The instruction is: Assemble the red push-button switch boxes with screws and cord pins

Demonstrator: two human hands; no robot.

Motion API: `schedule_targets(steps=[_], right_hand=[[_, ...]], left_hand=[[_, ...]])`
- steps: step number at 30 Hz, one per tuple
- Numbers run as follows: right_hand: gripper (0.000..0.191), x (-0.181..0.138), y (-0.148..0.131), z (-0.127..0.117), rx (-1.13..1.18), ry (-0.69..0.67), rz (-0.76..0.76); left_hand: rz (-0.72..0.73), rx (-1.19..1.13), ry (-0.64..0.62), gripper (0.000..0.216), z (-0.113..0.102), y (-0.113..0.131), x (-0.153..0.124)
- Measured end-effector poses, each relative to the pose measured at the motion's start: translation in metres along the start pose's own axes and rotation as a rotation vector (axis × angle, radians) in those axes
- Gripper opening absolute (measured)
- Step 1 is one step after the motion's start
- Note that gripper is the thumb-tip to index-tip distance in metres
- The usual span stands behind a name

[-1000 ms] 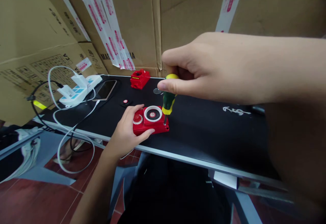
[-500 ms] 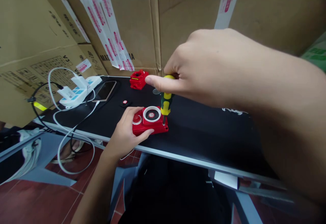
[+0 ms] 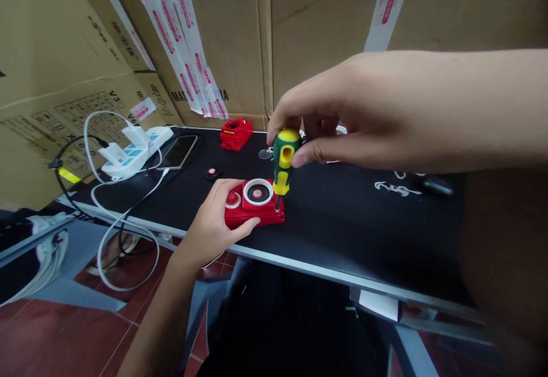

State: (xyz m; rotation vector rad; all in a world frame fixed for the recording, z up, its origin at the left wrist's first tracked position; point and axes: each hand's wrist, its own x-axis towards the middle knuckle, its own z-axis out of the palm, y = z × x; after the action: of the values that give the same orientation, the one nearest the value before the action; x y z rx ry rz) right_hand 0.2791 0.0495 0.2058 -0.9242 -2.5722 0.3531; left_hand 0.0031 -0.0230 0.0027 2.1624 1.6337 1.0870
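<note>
My left hand (image 3: 218, 211) is closed round the left part of a red box-like device (image 3: 265, 215), pressing it to the black table. The device carries a white ring with a dark round centre and a red button. Above its right end stands a green and yellow screwdriver (image 3: 282, 163), nearly upright, its tip at a screw near the device's corner. My right hand (image 3: 329, 125) pinches the handle near its top between thumb and fingers; some of the fingers are hidden behind the hand.
A second red housing (image 3: 236, 133) lies at the table's back, with a small black part (image 3: 211, 172) in front of it. To the left are a phone (image 3: 180, 152) and a white power strip (image 3: 139, 151) with looping cables. White bits (image 3: 396, 188) lie on the right. Cardboard boxes (image 3: 317, 17) stand behind.
My right hand has turned and shifted its grip, uncovering more of the screwdriver handle. The screwdriver tip stays at the same corner. My left hand keeps its hold on the red device.
</note>
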Motion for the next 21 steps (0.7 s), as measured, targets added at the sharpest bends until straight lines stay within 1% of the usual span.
schedule_targets(steps=[3, 5, 7, 10, 15, 18, 21], right_hand=[[0.007, 0.005, -0.017, 0.004, -0.225, -0.108, -0.047], [0.01, 0.007, -0.024, 0.007, -0.307, -0.104, -0.039], [0.018, 0.008, -0.027, 0.01, -0.338, -0.085, -0.008], [0.027, 0.008, -0.023, 0.011, -0.368, -0.05, 0.011], [0.044, 0.004, -0.005, 0.01, -0.48, -0.013, -0.114], [0.046, 0.003, 0.001, 0.011, -0.529, 0.043, -0.152], [0.043, 0.003, -0.002, 0.012, -0.466, 0.046, -0.125]], left_hand=[[0.007, 0.015, -0.005, 0.066, 0.0, 0.001, 0.0], [0.006, 0.023, -0.012, 0.066, -0.001, 0.001, 0.001], [0.002, 0.02, -0.019, 0.065, -0.001, 0.001, 0.0], [-0.006, 0.014, -0.027, 0.065, -0.001, 0.0, 0.0], [-0.014, 0.015, -0.024, 0.065, -0.001, 0.0, 0.0], [-0.017, 0.011, -0.023, 0.064, -0.001, 0.0, 0.001], [-0.026, 0.004, -0.036, 0.064, -0.002, -0.001, 0.001]])
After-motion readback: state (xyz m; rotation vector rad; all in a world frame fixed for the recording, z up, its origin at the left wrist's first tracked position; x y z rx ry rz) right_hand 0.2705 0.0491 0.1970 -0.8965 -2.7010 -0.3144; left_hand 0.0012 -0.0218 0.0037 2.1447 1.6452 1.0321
